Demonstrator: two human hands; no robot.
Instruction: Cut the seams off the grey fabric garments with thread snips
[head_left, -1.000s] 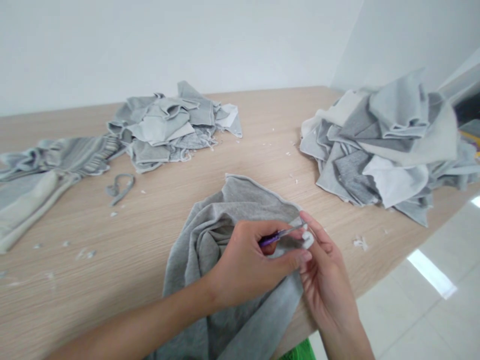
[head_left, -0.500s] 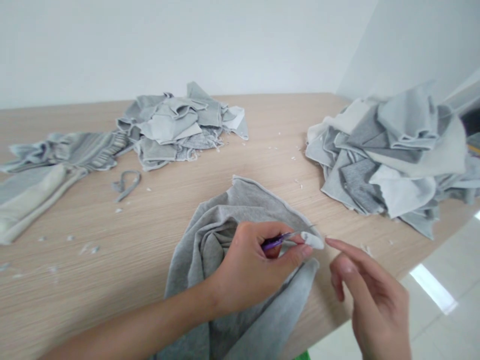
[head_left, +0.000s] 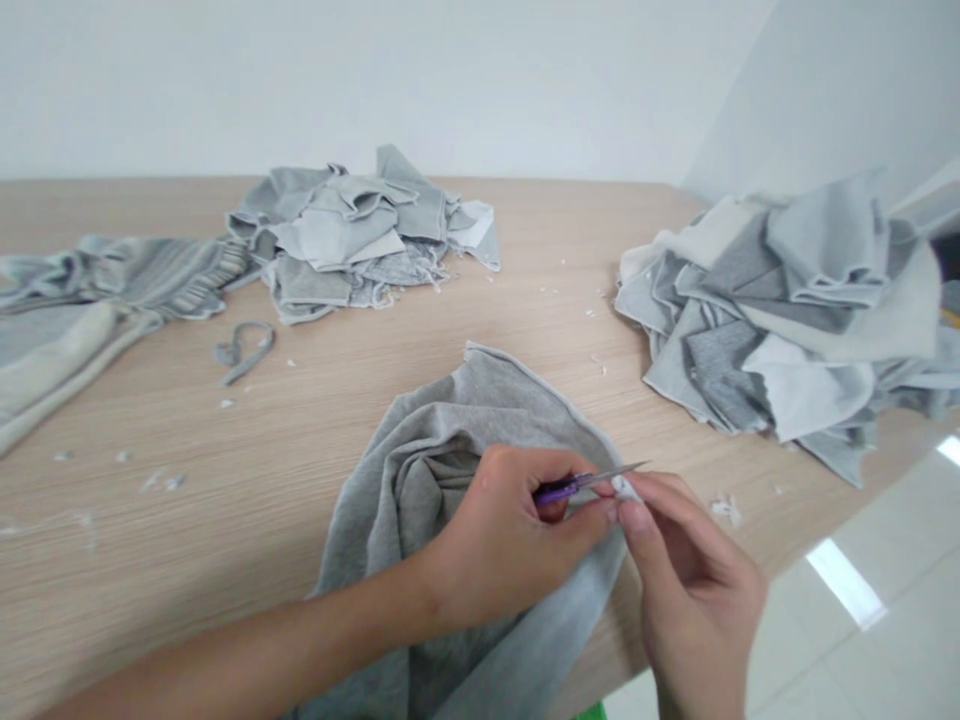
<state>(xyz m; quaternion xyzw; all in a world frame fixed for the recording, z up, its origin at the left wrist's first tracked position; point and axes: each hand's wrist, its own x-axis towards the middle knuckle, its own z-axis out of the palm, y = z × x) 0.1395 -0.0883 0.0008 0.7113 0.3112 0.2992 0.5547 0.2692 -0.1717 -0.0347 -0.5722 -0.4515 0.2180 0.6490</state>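
Observation:
My left hand [head_left: 517, 530] is closed around a small purple-handled cutting tool [head_left: 559, 490] whose pointed metal blade sticks out to the right. Its thumb and finger also pinch near a small white fabric tag [head_left: 626, 490]. From the other side, my right hand [head_left: 694, 560] grips that tag between thumb and forefinger, just under the blade tip. A grey cloth garment [head_left: 435, 440] lies bunched on the table beneath my left hand. Part of it is hidden by my left arm and hand, so where the tag joins it cannot be made out.
A heap of grey and white cloth pieces [head_left: 337, 230] lies at the back, a larger heap [head_left: 780, 300] at the right. Striped cloth [head_left: 150, 275] and a grey strip [head_left: 251, 350] are on the left. Lint scraps [head_left: 726, 508] dot the wooden table [head_left: 225, 540].
My right hand has moved left and closed on the white tag; before, its forefinger was just apart from it. The view has shifted slightly.

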